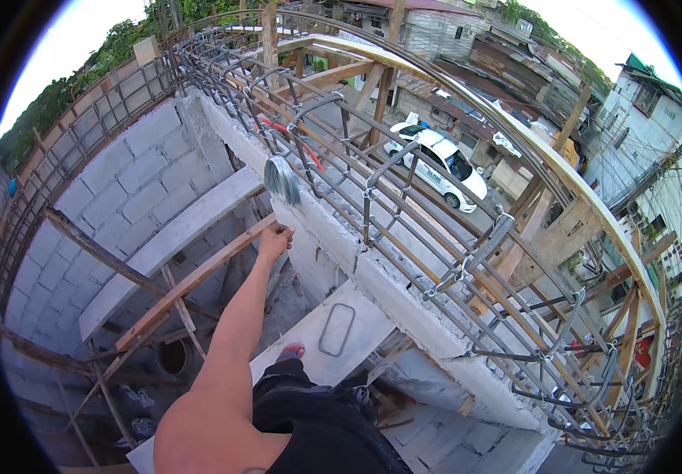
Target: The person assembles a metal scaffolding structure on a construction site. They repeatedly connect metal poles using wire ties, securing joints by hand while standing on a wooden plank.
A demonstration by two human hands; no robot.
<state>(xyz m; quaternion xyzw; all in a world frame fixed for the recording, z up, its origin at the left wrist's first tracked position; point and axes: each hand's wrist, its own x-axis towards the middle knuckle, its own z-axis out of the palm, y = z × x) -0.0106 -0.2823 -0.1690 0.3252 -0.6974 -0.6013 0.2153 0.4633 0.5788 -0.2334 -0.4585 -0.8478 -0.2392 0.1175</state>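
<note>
My left arm reaches forward, and my left hand is closed beside the upper end of a wooden beam. Whatever its curled fingers may hold is hidden. Just above the hand, a bundle of silvery tie wire hangs over the edge of the concrete wall. Steel rebar, tied into a long cage with wire, runs along the wall top. A bent rebar stirrup lies on the pale board by my foot. My right hand is out of view.
Grey block walls and crossed timbers surround a drop on the left. Beyond the rebar, a curved wooden form rises on posts. A white car stands on the street below.
</note>
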